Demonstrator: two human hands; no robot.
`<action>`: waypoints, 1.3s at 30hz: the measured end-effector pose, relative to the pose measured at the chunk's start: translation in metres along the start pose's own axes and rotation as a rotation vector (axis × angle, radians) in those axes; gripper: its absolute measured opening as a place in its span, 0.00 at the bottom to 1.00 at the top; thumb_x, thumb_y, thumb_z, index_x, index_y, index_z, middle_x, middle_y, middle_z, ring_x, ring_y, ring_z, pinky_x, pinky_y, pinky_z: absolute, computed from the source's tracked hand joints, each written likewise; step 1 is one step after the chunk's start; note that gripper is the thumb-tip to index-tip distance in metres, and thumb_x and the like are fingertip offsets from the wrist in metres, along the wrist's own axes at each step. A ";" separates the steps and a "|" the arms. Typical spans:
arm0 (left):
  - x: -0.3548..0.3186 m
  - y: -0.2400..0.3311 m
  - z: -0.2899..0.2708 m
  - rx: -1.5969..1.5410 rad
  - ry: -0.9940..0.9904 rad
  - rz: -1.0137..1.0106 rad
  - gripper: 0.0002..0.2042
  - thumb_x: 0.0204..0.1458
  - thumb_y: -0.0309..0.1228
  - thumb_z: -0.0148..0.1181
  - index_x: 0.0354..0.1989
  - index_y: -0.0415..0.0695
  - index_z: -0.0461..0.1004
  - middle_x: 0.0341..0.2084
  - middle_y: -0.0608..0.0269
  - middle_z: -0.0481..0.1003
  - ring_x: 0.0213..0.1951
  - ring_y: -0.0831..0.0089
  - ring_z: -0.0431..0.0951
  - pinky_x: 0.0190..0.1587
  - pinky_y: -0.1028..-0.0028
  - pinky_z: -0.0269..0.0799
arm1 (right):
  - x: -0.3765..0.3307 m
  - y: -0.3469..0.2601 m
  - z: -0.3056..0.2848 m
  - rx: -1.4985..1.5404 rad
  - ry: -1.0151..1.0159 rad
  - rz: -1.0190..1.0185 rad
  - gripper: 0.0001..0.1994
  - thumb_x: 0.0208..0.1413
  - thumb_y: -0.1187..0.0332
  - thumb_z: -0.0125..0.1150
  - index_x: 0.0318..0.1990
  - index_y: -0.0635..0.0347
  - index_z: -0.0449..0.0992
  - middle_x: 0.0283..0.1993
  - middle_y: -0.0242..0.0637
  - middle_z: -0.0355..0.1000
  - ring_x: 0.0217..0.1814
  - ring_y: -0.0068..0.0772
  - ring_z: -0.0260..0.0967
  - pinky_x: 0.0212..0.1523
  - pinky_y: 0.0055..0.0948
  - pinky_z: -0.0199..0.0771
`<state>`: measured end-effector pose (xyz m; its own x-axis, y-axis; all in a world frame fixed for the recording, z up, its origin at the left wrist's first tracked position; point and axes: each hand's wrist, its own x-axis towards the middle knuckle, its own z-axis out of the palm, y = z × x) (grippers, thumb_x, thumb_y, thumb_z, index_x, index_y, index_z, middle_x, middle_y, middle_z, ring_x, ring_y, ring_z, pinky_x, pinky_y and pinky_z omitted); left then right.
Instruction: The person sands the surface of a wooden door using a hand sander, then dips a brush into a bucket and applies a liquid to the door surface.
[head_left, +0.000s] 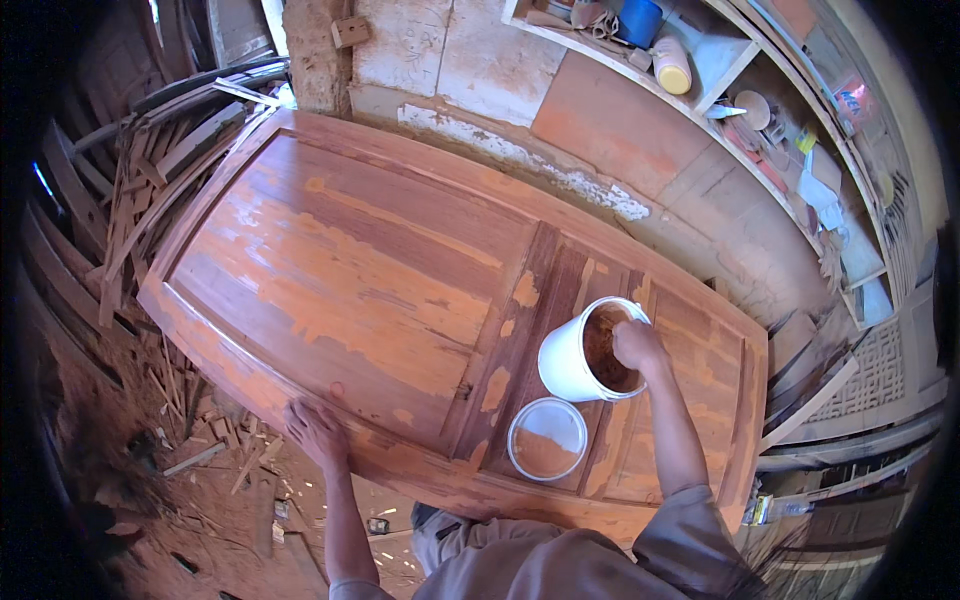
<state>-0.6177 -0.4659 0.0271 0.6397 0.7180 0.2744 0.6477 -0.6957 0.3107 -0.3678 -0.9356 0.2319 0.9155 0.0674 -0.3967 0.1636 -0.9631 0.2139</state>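
Inside the white bucket (578, 352), right hand (636, 343), grip unclear, left hand (314, 430) flat on door (380, 270)

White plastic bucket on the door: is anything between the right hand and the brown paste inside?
Nothing visible: the right hand is already inside the open white plastic bucket. Its round white lid lies apart on the wooden door.

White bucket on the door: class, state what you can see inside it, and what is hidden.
Inside the white bucket is reddish-brown paste, with the right hand reaching in. The hand covers whatever its fingers hold, and the bucket's bottom is hidden.
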 end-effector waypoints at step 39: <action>0.002 0.001 -0.007 -0.010 0.031 0.017 0.24 0.59 0.37 0.50 0.59 0.33 0.61 0.59 0.39 0.61 0.63 0.45 0.58 0.66 0.52 0.52 | -0.106 0.052 0.042 1.323 0.199 0.017 0.13 0.65 0.67 0.52 0.53 0.64 0.71 0.30 0.31 0.71 0.22 0.17 0.66 0.19 0.20 0.70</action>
<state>-0.6191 -0.4652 0.0340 0.6370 0.7067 0.3079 0.6325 -0.7075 0.3153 -0.4720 -1.0041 0.2477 0.9700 -0.0196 -0.2422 -0.2213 -0.4828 -0.8473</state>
